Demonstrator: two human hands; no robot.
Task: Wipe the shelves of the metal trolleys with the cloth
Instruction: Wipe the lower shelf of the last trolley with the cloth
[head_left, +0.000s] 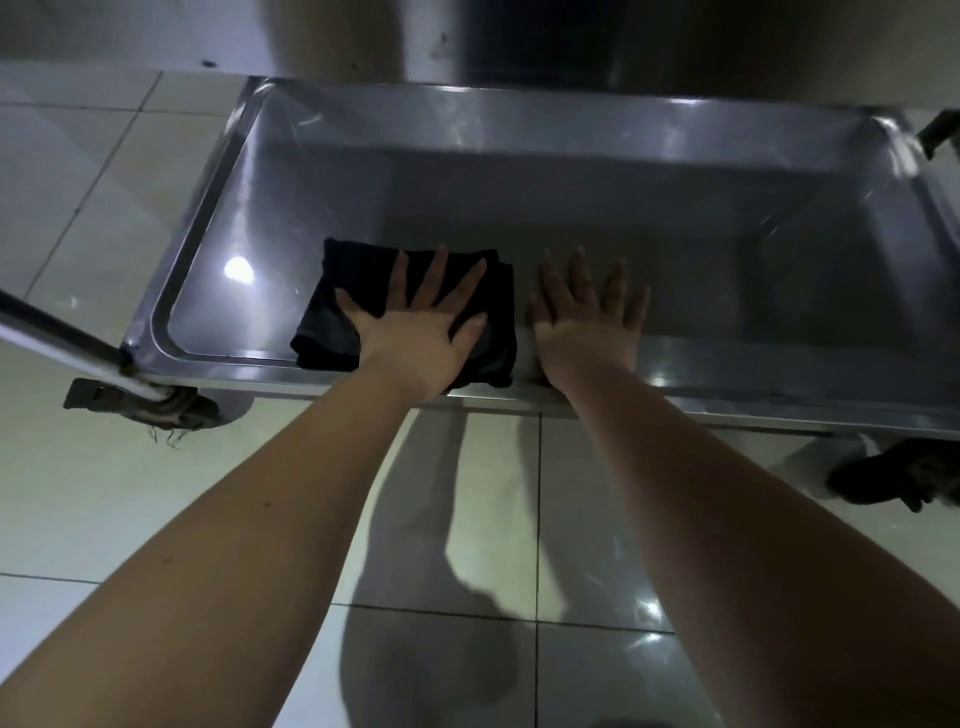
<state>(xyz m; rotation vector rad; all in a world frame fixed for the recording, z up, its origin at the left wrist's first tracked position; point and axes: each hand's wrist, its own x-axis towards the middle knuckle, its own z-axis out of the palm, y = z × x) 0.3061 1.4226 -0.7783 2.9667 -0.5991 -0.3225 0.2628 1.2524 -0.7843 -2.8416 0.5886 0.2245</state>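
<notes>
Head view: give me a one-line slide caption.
Left hand presses a dark cloth flat on the trolley shelf; right hand rests beside it.

two bare forearms, no sleeves, unadorned left hand (415, 332), right hand (589, 332)

The left hand (415, 332) lies flat on the dark cloth (405, 312) and hides its middle, so its folds there cannot be read. The trolley shelf (623, 218) is cut off at the right edge, and its far side sits in shadow under the shelf above. The right wheel (893, 478) is dark, blurred and partly cropped.
</notes>
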